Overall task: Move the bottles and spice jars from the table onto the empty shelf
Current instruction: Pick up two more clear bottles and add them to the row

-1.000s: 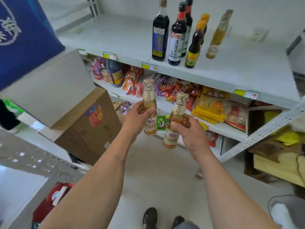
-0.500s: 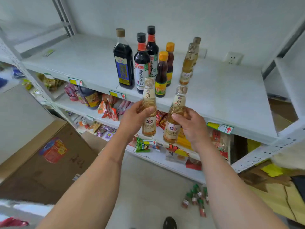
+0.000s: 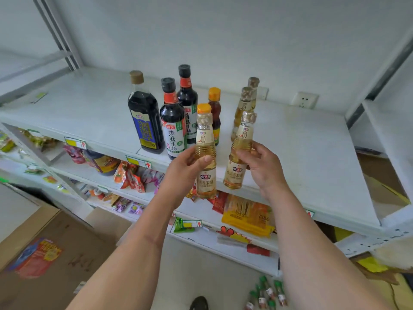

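Two small bottles of pale yellow liquid are held upright in front of the white shelf (image 3: 301,139), the left bottle (image 3: 205,157) straight and the right bottle (image 3: 239,153) tilted slightly; both have clear caps and cream labels. On the shelf stand a large dark bottle (image 3: 145,115), two black-capped dark bottles (image 3: 173,121), two orange-capped bottles (image 3: 215,108) and two more pale bottles (image 3: 244,101), all upright and clustered close together.

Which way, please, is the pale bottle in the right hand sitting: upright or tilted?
Tilted: the pale bottle in the right hand leans, cap right of base.
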